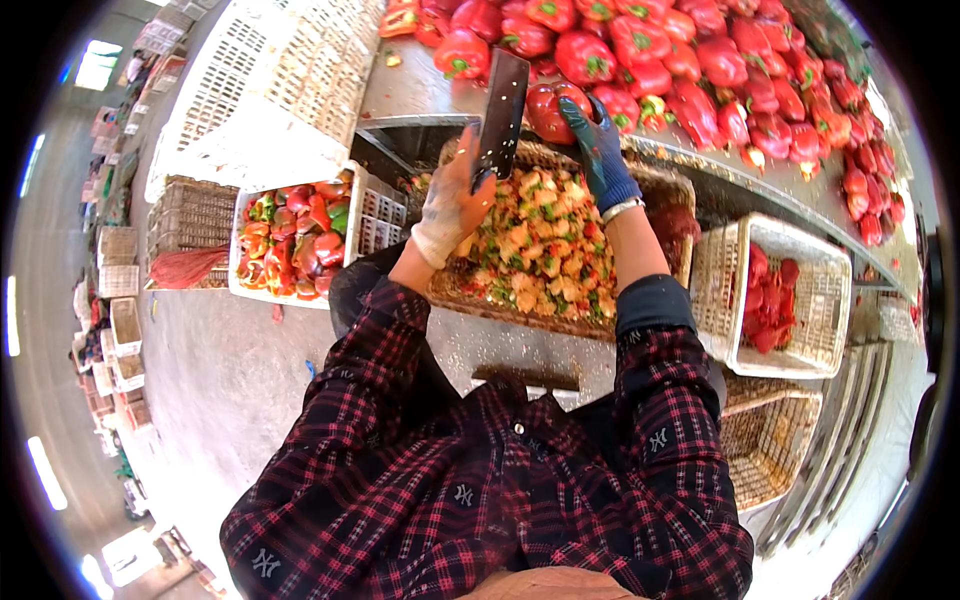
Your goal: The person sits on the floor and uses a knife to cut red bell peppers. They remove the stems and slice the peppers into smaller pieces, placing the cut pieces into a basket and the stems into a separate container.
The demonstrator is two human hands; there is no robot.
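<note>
My left hand point(448, 206), in a pale stained glove, grips a broad dark-bladed cleaver point(504, 105) by the handle end. The blade points away from me and is specked with seeds. My right hand point(604, 161), in a blue and green coated glove, holds a whole red bell pepper point(551, 111) beside the blade, at the table's near edge. Blade and pepper look apart. Under both hands stands a crate point(525, 313) heaped with pepper cores and seeds point(555, 240).
Many red bell peppers point(645, 52) lie piled on the metal table point(401, 94). Cut pepper pieces point(292, 240) fill a white crate at left, near stacked crates point(270, 82) and a red mesh bag point(187, 266). At right, another white crate point(814, 300) holds red pieces; a brown crate point(772, 442) stands behind it.
</note>
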